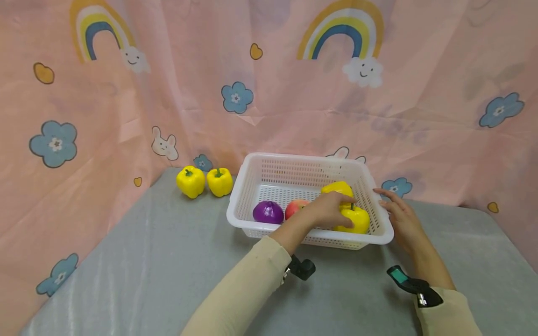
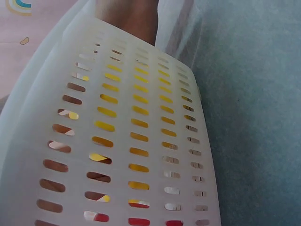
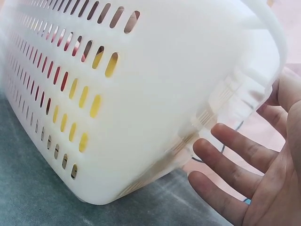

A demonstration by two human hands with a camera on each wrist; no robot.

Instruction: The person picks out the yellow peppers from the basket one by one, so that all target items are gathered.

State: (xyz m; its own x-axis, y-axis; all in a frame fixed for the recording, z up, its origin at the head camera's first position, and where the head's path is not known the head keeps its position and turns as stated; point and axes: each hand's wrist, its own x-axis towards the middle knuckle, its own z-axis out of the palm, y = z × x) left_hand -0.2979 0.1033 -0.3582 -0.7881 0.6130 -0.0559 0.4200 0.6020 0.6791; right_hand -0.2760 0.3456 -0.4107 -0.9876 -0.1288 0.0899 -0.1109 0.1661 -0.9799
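Observation:
A white slotted plastic basket point(image 1: 311, 240) stands on the table. My left hand point(image 1: 325, 211) reaches over its front rim and grips a yellow bell pepper point(image 1: 358, 220) at the basket's right end, thumb at the front and fingers over the top. Behind it lies another yellow bell pepper point(image 1: 337, 187), partly covered by the hand. At the basket's right side, my right hand point(image 1: 404, 224) touches the rim; in the right wrist view its fingers point(image 3: 230, 165) are spread and fairly straight. In the left wrist view the basket wall point(image 2: 117, 136) hides the fingers.
Inside the basket, a purple onion-like vegetable point(image 1: 268, 212) sits left of a red round fruit point(image 1: 296, 207), partly hidden by the left arm. Left of the basket, two more yellow bell peppers point(image 1: 191, 182) stand on the grey table point(image 1: 168, 261). A patterned pink cloth point(image 1: 286, 121) hangs behind.

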